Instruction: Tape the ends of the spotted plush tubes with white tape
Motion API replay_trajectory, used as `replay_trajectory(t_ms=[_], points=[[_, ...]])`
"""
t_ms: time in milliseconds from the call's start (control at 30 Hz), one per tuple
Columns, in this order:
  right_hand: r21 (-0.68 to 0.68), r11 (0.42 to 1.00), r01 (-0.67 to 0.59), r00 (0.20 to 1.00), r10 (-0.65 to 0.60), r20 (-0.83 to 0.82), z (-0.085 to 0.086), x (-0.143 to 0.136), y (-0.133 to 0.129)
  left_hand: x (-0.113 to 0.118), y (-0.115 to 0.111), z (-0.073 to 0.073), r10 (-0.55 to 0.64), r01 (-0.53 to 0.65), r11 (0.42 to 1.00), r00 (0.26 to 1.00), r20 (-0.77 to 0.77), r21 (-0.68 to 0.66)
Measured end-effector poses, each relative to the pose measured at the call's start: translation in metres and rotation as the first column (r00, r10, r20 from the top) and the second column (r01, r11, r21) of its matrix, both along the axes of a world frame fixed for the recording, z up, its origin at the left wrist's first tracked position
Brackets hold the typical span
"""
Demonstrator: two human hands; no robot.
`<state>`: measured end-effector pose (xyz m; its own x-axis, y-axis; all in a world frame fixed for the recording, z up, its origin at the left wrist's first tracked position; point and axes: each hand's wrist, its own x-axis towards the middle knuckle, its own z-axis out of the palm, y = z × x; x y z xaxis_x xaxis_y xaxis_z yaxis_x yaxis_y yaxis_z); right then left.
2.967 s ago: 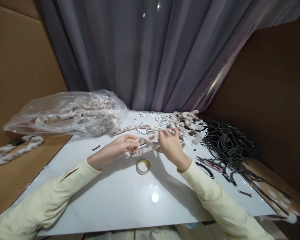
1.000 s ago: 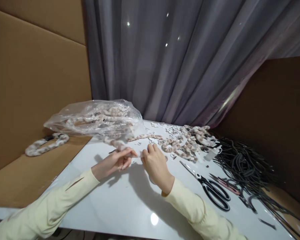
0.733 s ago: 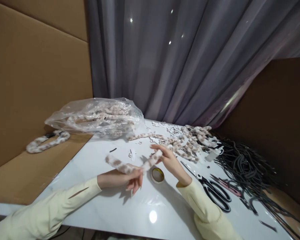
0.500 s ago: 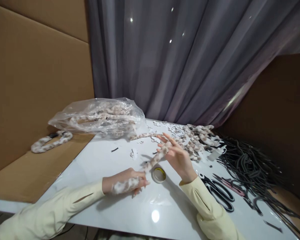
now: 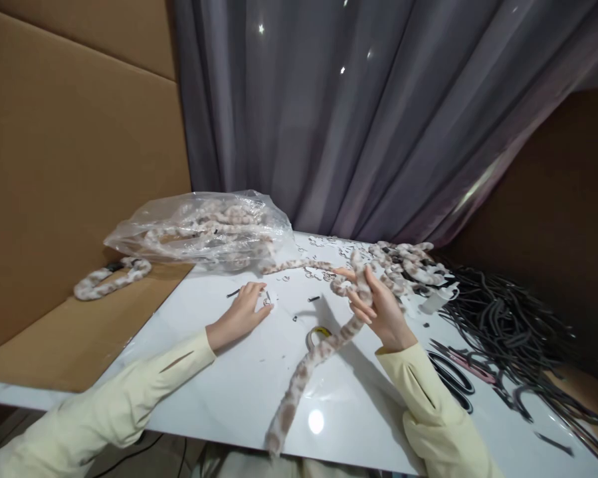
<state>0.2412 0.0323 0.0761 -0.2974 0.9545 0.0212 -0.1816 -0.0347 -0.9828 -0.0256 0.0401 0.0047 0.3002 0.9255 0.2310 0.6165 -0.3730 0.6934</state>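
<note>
My right hand [image 5: 385, 312] is closed around a long fluffy strip [image 5: 303, 372], white with brown spots. One end of the strip sticks up above my fingers, and the long part trails down to the table's front edge, crossing over a tape roll [image 5: 319, 335]. My left hand [image 5: 242, 315] is over the table with thumb and fingers apart. Between its fingertips is a small white piece [image 5: 269, 298], partly hidden; whether I touch it, I cannot tell. A short black piece [image 5: 233, 293] lies beside that hand, and another black piece [image 5: 313, 299] lies between both hands.
A clear plastic bag [image 5: 204, 229] of fluffy strips lies at the back left, near a fluffy loop [image 5: 112, 279] on cardboard [image 5: 40, 345]. At right are a pile of fluffy strips [image 5: 408, 262], a white bottle [image 5: 438, 299], scissors [image 5: 453, 382], pink-handled scissors [image 5: 473, 365] and black cords [image 5: 503, 325].
My left hand has let go of the fluffy strip and moved up towards the small white piece. My right hand has shifted slightly right, and the strip's long part now trails towards the front edge.
</note>
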Motion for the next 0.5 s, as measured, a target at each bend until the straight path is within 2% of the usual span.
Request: replay_trajectory(t_ms=[100,167,333,500], points=[[-0.024,0.994,-0.105,0.994,0.105,-0.004,-0.004,-0.009,-0.002,-0.002,0.017,-0.011,0.011,-0.011,1.0,1.0,0.007,-0.02],[-0.013,0.993,-0.119,0.993,0.119,-0.005,-0.008,-0.013,-0.002,-0.002,0.024,-0.014,0.0,0.0,1.0,1.0,0.019,-0.027],[-0.034,0.992,-0.119,0.993,0.119,-0.001,-0.013,-0.015,-0.003,-0.002,0.025,-0.01,-0.007,0.013,0.998,0.996,0.086,-0.067],[-0.072,0.985,-0.158,0.986,0.161,0.041,-0.014,-0.017,-0.006,-0.001,0.02,-0.003,0.001,0.039,0.981,0.978,0.207,-0.191]])
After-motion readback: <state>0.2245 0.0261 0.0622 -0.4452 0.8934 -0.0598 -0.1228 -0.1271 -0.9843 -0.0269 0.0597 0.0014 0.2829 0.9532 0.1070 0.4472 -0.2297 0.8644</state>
